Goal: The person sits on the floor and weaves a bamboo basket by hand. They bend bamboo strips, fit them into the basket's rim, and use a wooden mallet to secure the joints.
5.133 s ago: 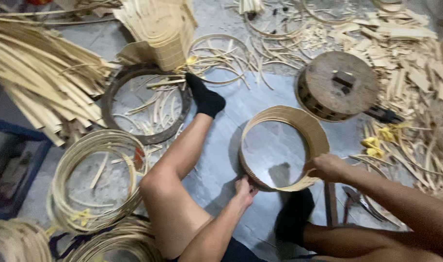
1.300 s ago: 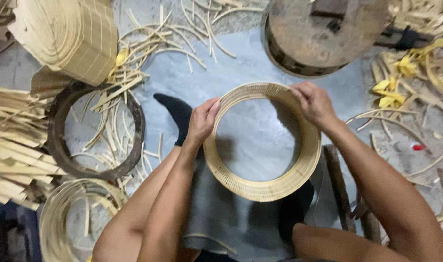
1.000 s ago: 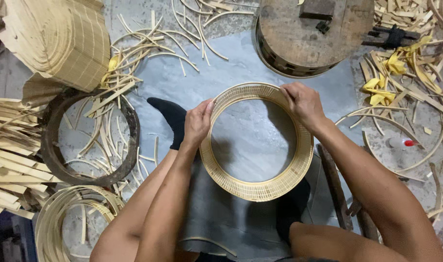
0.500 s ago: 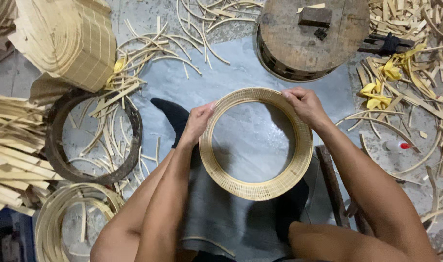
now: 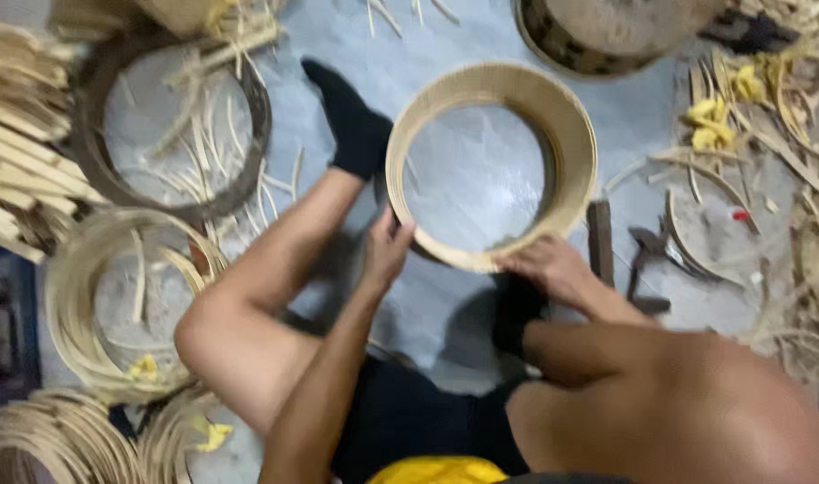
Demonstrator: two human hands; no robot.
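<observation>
Hands: we are gripping the bamboo hoop (image 5: 491, 166) at its near rim — left hand (image 5: 387, 251) pinching the lower-left edge, right hand (image 5: 548, 266) closed over the lower-right.
Hoop: lying on the grey floor (image 5: 481, 314) between our feet.
Grip advice: we are judging even pressure on both sides best, so the ring keeps round.
Close by: dark tools (image 5: 642, 260) are lying just right.
Farther: a dark ring (image 5: 172, 125) — and loose strips (image 5: 750, 116) — are crowding the floor.

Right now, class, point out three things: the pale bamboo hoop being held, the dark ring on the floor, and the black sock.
pale bamboo hoop (image 5: 575, 134), head view, on its right wall.
dark ring (image 5: 259, 116), head view, on its right rim.
black sock (image 5: 351, 121), head view, mid-foot.
</observation>
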